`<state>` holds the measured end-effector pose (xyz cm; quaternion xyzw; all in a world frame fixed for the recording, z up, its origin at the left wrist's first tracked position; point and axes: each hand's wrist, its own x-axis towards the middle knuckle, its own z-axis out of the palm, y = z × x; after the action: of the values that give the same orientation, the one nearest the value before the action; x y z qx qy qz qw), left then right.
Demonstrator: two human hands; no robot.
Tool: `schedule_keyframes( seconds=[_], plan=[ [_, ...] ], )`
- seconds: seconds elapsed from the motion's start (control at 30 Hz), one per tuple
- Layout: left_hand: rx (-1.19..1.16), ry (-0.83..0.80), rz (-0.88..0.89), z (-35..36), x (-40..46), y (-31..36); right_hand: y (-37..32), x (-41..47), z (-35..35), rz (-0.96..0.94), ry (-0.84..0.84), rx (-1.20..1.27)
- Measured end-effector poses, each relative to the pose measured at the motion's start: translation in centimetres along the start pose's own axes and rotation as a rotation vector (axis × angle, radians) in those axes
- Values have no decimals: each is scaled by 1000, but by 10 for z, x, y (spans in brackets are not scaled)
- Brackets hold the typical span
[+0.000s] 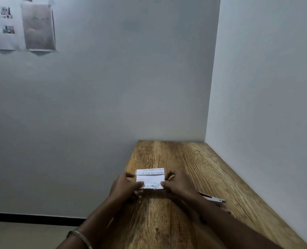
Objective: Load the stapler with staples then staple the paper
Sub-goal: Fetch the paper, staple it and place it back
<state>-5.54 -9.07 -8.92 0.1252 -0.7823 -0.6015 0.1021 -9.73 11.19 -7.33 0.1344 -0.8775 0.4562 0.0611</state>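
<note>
Both hands pinch folded paper (150, 178) | L grip (125, 186) left edge | R grip (177, 184) right edge | on wood table (194, 159)

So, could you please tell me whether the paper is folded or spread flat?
Folded: the paper shows a flap edge across its middle, with both hands pinching its lower corners.

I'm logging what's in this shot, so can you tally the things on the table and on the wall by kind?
Folded paper, held by both hands on the table: 1
Metal strip beside the right forearm, too blurred to name: 1
Sheets stuck on the wall: 2
Total: 4
</note>
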Motion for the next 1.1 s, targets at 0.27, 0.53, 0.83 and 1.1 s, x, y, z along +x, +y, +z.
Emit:
schedule_keyframes(
  seconds=[0.27,0.53,0.83,1.1],
  plan=[
    [729,160,330,4,3,-9,8,0,20,-192,-18,-390],
    [873,158,500,4,9,-19,13,2,24,-297,-9,-466],
    [1249,-31,453,7,33,-22,16,23,26,-498,-75,-805],
    [1205,-176,339,11,111,-15,17,86,41,-326,-315,-939]
  ],
)
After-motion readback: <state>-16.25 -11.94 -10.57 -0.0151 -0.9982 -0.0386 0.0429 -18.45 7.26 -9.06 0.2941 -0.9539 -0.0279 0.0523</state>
